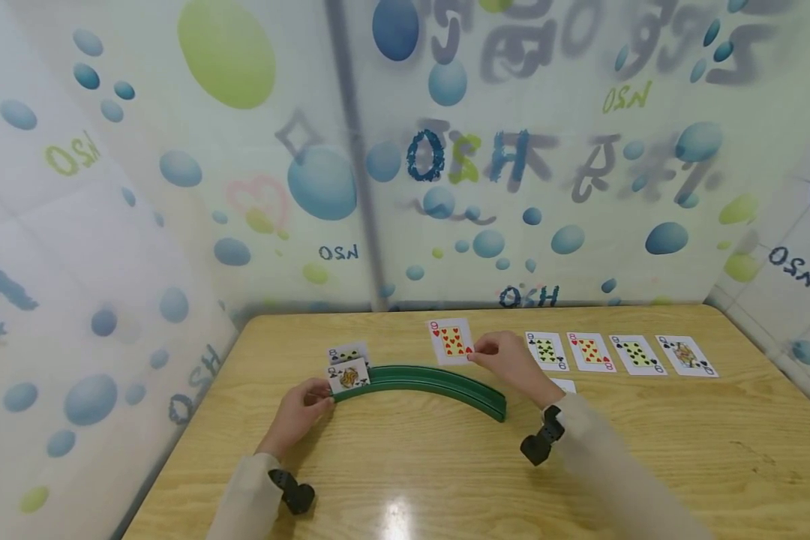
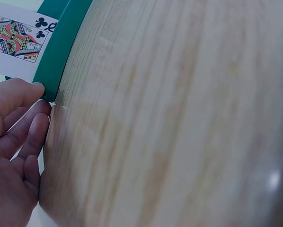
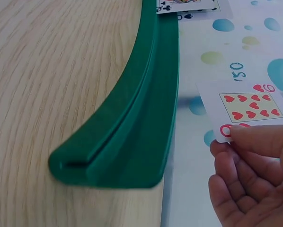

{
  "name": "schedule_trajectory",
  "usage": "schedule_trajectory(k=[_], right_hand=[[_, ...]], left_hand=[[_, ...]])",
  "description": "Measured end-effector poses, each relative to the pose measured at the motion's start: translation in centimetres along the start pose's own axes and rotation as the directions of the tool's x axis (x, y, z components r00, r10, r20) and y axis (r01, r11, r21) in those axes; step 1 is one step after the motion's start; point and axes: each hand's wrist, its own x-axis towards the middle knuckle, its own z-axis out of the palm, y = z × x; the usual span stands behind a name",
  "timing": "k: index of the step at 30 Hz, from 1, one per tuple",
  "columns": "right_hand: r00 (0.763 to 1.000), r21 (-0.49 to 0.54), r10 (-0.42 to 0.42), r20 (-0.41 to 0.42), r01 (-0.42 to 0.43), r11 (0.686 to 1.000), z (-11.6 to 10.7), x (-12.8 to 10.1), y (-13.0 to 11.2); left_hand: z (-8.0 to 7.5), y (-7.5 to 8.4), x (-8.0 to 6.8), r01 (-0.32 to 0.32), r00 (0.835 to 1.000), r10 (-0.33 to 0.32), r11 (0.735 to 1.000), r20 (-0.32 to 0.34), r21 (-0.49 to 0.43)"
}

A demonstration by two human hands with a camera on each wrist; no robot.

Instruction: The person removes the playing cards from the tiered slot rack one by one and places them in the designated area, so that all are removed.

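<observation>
1. Nine of hearts (image 1: 451,340): being pinched at its lower right corner between the thumb and curled fingers of the right hand (image 1: 509,361), held upright and clear of the table (image 1: 648,450), past the far side of the curved green card rack (image 1: 432,382).
2. Showing the same in the right wrist view: thumb (image 3: 262,139) pressing on the card's near corner, the other fingers curling loosely beneath, nothing else in that hand.
3. Resting the left hand (image 1: 301,416) against the left end of the rack; fingers loosely bent, fingertips (image 2: 37,87) touching the rack's green end rather than wrapping it, so steadying more than gripping.
4. Standing already in the rack just above those left fingertips: a queen of clubs (image 1: 349,375), with a second card (image 1: 347,353) right behind it, its face too small to read.
5. Lying face up in a row on the table to the right of the right hand: four cards (image 1: 621,352), apart from one another; another card (image 1: 564,385) peeking out just beside the right wrist.
6. Judging progress: two cards seated, one in hand and not yet slotted, most of the rack's groove bare, five cards waiting on the table, so early going.
</observation>
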Motion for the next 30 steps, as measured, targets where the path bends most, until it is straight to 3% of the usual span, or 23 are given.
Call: schedule_trajectory(k=[19, 24, 30], right_hand=[[0.999, -0.143, 0.025, -0.035, -0.029, 0.989, -6.2, -3.8, 3.4], [0.996, -0.184, 0.028, -0.08, -0.043, 0.982, -7.5, -4.8, 4.6], [0.986, -0.227, 0.084, -0.146, -0.116, 0.967, -8.9, -6.2, 6.1]], left_hand=[[0.1, -0.4, 0.2, 0.005, 1.0, -0.005, 1.0, 0.002, 0.0], [0.1, -0.2, 0.1, 0.008, 1.0, -0.008, 1.0, -0.008, 0.003], [0.1, 0.2, 0.0, 0.007, 1.0, -0.007, 1.0, -0.013, 0.001]])
